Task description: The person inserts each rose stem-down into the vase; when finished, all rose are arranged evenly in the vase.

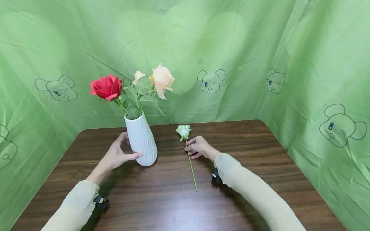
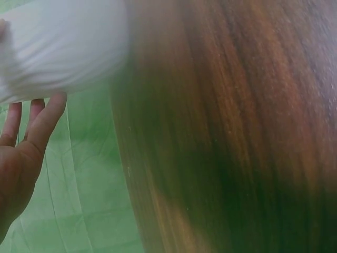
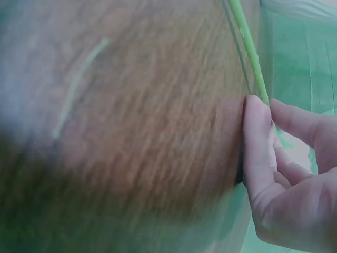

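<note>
Sleeved forearms reach in over the dark wooden table [image 1: 245,134], one hand at a vase, the other at a loose flower.

Nearest the camera, the right hand [image 1: 199,147] pinches the thin green stem of the pale rose [image 1: 183,130], which lies flat on the table with its bloom pointing away and its stem running back toward the person; the wrist view shows thumb and forefinger closing on the stem just below the bloom. That stem looks light and slightly springy and the bloom soft, so a grip on the upper stem, never the petals, seems safest. The left hand [image 1: 117,155] curls round the lower body of the white vase [image 1: 141,139], which holds a red rose [image 1: 106,86] and two peach roses [image 1: 162,78]; it looks smooth, top-heavy and easily tipped.
</note>
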### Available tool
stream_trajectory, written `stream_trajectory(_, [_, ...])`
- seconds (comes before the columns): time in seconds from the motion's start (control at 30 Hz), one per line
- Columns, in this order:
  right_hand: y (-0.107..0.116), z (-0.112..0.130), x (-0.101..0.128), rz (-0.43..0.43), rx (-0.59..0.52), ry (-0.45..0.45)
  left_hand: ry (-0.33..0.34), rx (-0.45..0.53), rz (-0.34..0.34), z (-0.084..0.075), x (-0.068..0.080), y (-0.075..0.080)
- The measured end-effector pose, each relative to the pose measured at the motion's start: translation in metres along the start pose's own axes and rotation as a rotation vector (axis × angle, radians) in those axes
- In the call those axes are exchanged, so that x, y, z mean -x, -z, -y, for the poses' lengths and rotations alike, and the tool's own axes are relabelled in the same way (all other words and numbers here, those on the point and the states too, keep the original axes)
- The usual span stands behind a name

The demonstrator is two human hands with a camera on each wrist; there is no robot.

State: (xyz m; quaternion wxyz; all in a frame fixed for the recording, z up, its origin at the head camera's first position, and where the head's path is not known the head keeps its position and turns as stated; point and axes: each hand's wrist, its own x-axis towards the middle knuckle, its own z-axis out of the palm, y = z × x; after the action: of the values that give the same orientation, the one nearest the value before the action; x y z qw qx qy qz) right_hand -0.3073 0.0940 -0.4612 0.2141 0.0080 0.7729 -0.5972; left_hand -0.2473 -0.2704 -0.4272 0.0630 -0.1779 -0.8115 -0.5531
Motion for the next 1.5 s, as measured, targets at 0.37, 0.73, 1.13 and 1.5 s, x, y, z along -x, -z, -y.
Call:
stream_trajectory(0.37, [0.006, 0.001, 0.005, 0.087, -0.169, -0.001, 0.015, -0.013, -0.003, -0.001, 0.001, 0.003])
stream_trajectory(0.73, [0.020, 0.013, 0.016, 0.147, -0.321, 0.030, 0.013, -0.031, 0.007, -0.001, -0.002, 0.005])
stream_trajectory(1.13, [0.038, 0.042, 0.047, 0.212, -0.470, 0.118, 0.031, -0.025, 0.012, -0.016, 0.001, 0.002])
stream_trajectory(1.5, [0.046, 0.078, 0.084, 0.278, -0.525, 0.168, 0.024, -0.007, 0.019, 0.000, -0.001, 0.003])
